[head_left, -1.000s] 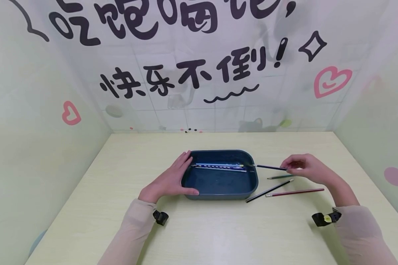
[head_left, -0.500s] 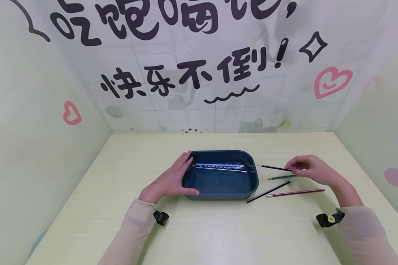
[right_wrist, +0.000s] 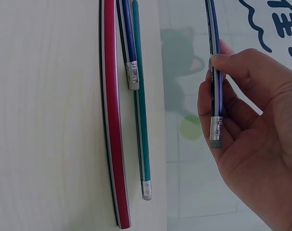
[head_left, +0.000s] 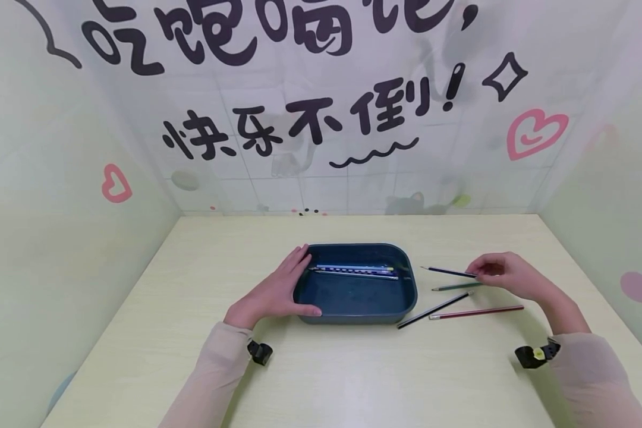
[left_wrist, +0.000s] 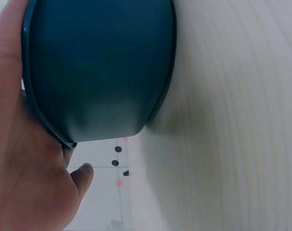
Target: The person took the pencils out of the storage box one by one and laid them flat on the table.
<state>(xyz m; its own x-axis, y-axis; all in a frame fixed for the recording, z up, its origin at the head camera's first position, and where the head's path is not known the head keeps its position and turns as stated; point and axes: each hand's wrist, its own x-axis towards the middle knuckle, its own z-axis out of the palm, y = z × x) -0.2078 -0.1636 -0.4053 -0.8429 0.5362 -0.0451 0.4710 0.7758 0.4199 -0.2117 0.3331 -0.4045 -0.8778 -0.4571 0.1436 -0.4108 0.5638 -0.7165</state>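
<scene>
Right of centre, your right hand (head_left: 505,276) pinched 1 blue striped pencil (head_left: 449,271); 3 loose pencils (head_left: 477,312) lay lower in frame. Your left hand (head_left: 278,291), fingers and thumb apart, rested on the dark-blue tray (head_left: 353,319), frame centre.

Count: two hands (head_left: 273,292), one tray (head_left: 355,300), two wrist cameras (head_left: 260,352). Pencils: one held pencil (right_wrist: 215,98), three tabletop pencils (head_left: 476,312), at least three tray pencils (head_left: 353,271), overlapping, exact number unclear.

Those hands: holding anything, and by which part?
The right hand pinches a blue pencil toward its eraser end; the left hand clasps the dark tray by its left end.
</scene>
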